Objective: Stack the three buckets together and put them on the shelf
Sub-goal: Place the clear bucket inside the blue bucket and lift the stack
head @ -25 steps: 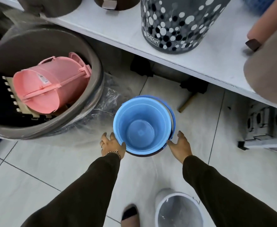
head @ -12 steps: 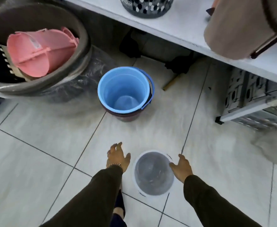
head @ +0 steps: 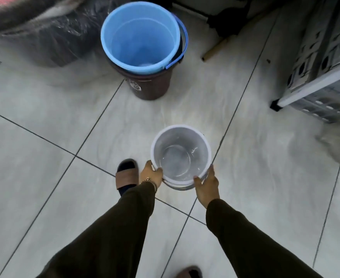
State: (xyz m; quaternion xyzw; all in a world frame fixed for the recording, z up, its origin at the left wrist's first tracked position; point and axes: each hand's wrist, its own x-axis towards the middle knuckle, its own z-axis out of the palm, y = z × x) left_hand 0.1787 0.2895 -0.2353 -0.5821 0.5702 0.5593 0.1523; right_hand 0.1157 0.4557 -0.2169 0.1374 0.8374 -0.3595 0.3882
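Note:
A blue bucket (head: 140, 37) sits nested inside a dark brown bucket (head: 150, 85) on the tiled floor at the top centre. Nearer to me stands a small clear bucket (head: 180, 155) with a white rim. My left hand (head: 151, 174) grips its left rim and my right hand (head: 206, 186) holds its right side, thumb on the rim. The shelf top is out of view.
A large tub wrapped in clear plastic (head: 44, 31) lies at the top left. A wooden handle (head: 217, 49) lies on the floor beside the stacked buckets. Grey crates under a white shelf rail (head: 313, 81) stand at the right. My sandalled foot (head: 127, 175) is beside the left hand.
Both hands left the blue bucket, came back to the clear bucket and closed on its rim. The view tilted down, so the shelf top went out of sight.

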